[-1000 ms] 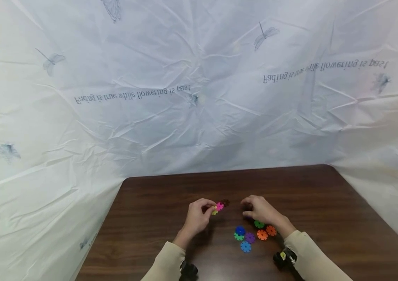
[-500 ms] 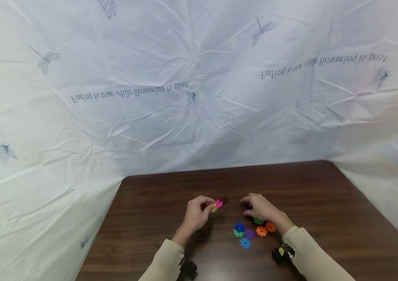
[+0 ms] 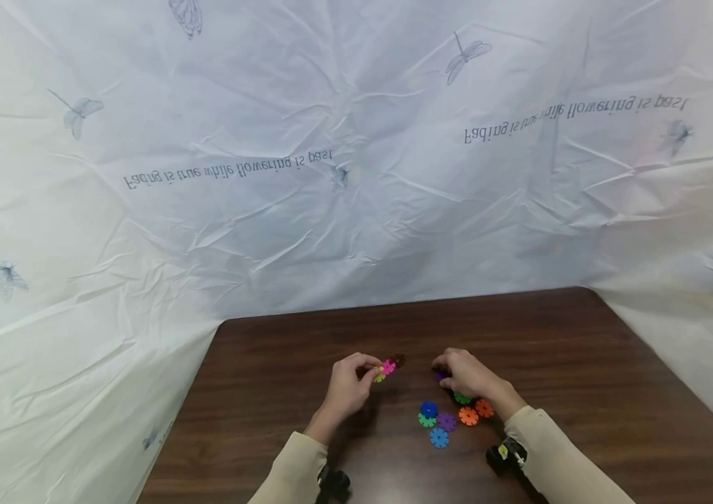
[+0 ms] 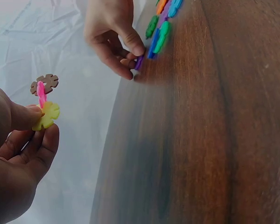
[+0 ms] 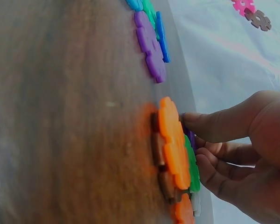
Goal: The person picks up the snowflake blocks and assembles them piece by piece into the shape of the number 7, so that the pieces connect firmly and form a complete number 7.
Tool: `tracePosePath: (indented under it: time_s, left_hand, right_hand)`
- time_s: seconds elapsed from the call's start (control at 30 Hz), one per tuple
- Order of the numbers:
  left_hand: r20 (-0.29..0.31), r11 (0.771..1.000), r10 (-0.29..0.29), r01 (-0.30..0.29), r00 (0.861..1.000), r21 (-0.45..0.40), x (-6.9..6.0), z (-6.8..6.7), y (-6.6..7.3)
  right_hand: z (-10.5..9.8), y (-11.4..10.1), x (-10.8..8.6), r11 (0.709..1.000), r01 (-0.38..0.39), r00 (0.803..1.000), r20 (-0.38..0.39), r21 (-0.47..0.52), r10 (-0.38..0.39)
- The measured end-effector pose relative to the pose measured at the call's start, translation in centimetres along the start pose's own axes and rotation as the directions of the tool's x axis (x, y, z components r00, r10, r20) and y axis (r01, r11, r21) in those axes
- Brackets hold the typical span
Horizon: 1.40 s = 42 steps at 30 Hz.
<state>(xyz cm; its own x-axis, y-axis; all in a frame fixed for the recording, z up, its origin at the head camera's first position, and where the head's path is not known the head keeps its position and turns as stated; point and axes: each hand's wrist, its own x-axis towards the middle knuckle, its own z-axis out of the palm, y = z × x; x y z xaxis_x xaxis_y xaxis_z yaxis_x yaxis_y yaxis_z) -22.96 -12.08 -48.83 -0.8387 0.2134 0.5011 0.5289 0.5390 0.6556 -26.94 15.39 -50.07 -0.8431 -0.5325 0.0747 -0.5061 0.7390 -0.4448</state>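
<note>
Left of the brown disc (image 3: 398,360), the left hand (image 3: 348,385) pinches a yellow disc (image 4: 48,116), joined through a pink disc (image 3: 388,367) to the brown one; the three run away and rightward. Right of the brown disc and apart, the right hand (image 3: 468,373) pinches a purple disc (image 4: 139,62). On the brown disc's near side, blue discs (image 3: 439,438), green discs (image 3: 463,398), orange discs (image 3: 468,416) and a second purple disc (image 3: 447,421) lie on the tabletop (image 3: 255,420).
</note>
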Motion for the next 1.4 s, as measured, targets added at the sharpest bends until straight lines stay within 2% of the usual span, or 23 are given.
tracePosePath:
  time_s: [0.23, 0.6, 1.03, 1.4]
  left_hand:
    - [0.009, 1.000, 0.003, -0.003, 1.000, 0.004, 0.0, 0.1, -0.1]
    - [0.003, 1.000, 0.003, -0.003, 1.000, 0.004, 0.1, 0.2, 0.0]
    - [0.021, 1.000, -0.027, 0.027, 0.999, -0.007, -0.7, 0.2, 0.1]
    - [0.008, 1.000, -0.001, 0.001, 1.000, 0.003, -0.3, 0.1, -0.2]
  right_hand:
    - [0.0, 0.0, 0.1, 1.000, -0.018, 1.000, -0.015, -0.004, 0.018]
    - [0.0, 0.0, 0.2, 1.000, -0.006, 0.998, -0.062, -0.020, 0.005]
    - [0.2, 0.2, -0.2, 0.999, 0.048, 0.985, -0.164, 0.010, -0.046]
    - [-0.9, -0.2, 0.4, 0.992, 0.113, 0.966, -0.239, 0.064, -0.095]
